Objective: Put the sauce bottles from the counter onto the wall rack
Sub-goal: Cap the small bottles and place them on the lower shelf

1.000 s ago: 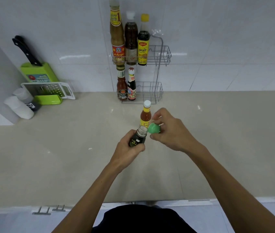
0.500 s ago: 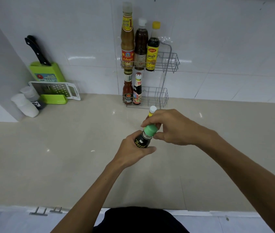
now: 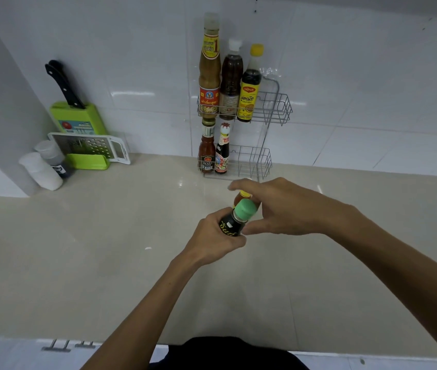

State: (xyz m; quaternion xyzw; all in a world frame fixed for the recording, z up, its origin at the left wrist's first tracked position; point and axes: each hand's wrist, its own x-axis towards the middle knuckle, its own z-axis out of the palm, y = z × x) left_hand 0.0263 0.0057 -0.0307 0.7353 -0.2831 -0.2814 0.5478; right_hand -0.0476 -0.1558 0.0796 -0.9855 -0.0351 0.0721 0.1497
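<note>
My left hand (image 3: 213,240) grips a small dark sauce bottle (image 3: 229,227) above the counter, tilted to the right. Its green cap (image 3: 245,209) sits on the neck, and my right hand (image 3: 284,206) closes its fingers and thumb around that cap. Behind my right hand an orange sauce bottle (image 3: 242,196) stands on the counter, mostly hidden. On the wall tiles hangs the two-tier wire rack (image 3: 278,109). Its upper basket holds three tall bottles (image 3: 230,81); its lower basket (image 3: 254,161) holds two small bottles (image 3: 214,153) at its left end.
A green knife block (image 3: 81,121) with a black-handled knife, a white grater (image 3: 91,146) and two white cups (image 3: 42,169) stand at the back left by a wall corner. The beige counter (image 3: 78,249) runs across the view, with its front edge near my body.
The green cap, held off the bottle in my right hand a second ago, now sits on the neck. Both hands stayed together above the counter, and the orange bottle got covered by my right hand.
</note>
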